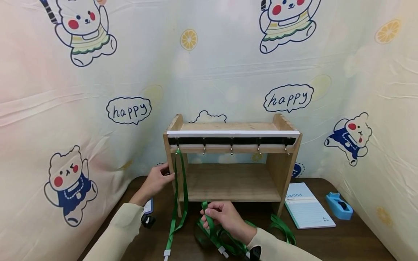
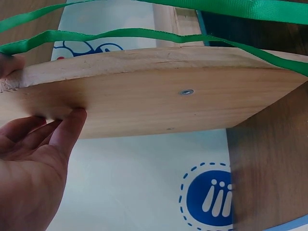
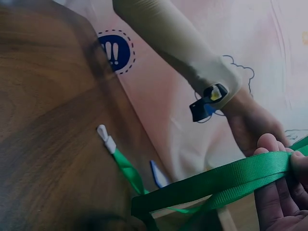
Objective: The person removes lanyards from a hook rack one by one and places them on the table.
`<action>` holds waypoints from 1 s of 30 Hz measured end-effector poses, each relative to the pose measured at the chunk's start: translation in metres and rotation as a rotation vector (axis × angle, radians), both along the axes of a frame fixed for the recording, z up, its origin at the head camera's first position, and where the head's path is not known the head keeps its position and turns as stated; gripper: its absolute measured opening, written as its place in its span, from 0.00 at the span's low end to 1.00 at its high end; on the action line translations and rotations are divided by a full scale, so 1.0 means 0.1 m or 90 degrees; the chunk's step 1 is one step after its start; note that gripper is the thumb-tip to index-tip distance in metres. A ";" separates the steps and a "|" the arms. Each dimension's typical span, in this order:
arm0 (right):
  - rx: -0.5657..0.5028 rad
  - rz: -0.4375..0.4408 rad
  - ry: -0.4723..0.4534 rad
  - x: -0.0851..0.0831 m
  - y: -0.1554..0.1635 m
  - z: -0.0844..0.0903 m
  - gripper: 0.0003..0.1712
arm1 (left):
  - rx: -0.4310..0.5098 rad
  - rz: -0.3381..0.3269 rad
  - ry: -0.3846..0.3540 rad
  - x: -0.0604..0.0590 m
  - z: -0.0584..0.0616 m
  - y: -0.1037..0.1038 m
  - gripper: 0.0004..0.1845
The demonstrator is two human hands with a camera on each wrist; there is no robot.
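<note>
Green lanyard (image 1: 213, 235) is pinched in the right grip (image 1: 226, 219), its band between thumb and fingers with only the strap's thickness separating them. A short loop stands above the fingertips, and the rest trails below the grip. More green lanyards (image 1: 233, 248) lie beneath that grip on the table (image 1: 362, 239), with another green coil (image 1: 285, 230) to its right.

The left grip (image 1: 158, 183) holds the left side panel of the wooden hook rack (image 1: 230, 181), nearly closed about the panel's edge. The left wrist view alone shows the fingertips pressed against the panel's outer face, near a round metal fitting (image 2: 186, 92); the thumb is mostly cut off there.

Just right of the left grip, a hanging lanyard (image 1: 185, 185) drops from the leftmost of five metal hooks (image 1: 232, 146), which only the head view shows. That view alone also gives the notepad (image 1: 308, 206) and blue tape dispenser (image 1: 339, 206), well right of the right grip. In the right wrist view, the held band appears doubled as it leaves the grip, and a white clip (image 3: 107, 139) shows beyond it; which lanyard that clip ends, I cannot tell.
</note>
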State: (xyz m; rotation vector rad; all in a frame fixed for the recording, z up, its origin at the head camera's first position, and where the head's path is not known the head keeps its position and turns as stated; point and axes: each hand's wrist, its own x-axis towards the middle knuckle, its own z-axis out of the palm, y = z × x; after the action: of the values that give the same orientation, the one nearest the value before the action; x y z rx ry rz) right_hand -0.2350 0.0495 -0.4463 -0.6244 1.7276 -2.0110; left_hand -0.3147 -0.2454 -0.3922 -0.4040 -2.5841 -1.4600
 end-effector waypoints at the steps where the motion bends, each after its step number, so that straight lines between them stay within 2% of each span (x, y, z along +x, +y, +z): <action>1: 0.003 0.000 -0.003 0.00 0.00 -0.02 0.17 | 0.001 0.000 -0.001 0.00 0.00 0.00 0.24; 5: 0.010 0.002 -0.015 0.02 -0.02 -0.07 0.15 | 0.003 -0.002 -0.002 0.01 -0.01 0.00 0.24; 13: 0.041 -0.005 -0.003 0.02 -0.04 -0.19 0.14 | -0.002 -0.002 0.004 0.00 -0.02 -0.01 0.22; 21: 0.070 -0.049 -0.011 0.01 -0.10 -0.37 0.11 | 0.002 -0.007 0.001 0.00 -0.02 0.00 0.22; 30: 0.115 -0.124 0.027 -0.04 -0.16 -0.50 0.09 | 0.004 -0.005 0.000 0.01 0.00 -0.01 0.23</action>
State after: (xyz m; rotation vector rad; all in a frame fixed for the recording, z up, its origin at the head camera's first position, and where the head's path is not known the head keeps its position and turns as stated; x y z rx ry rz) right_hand -0.2390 0.0338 -0.4961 -0.4575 2.0366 -1.9483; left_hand -0.3138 -0.2460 -0.3926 -0.4136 -2.5809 -1.4697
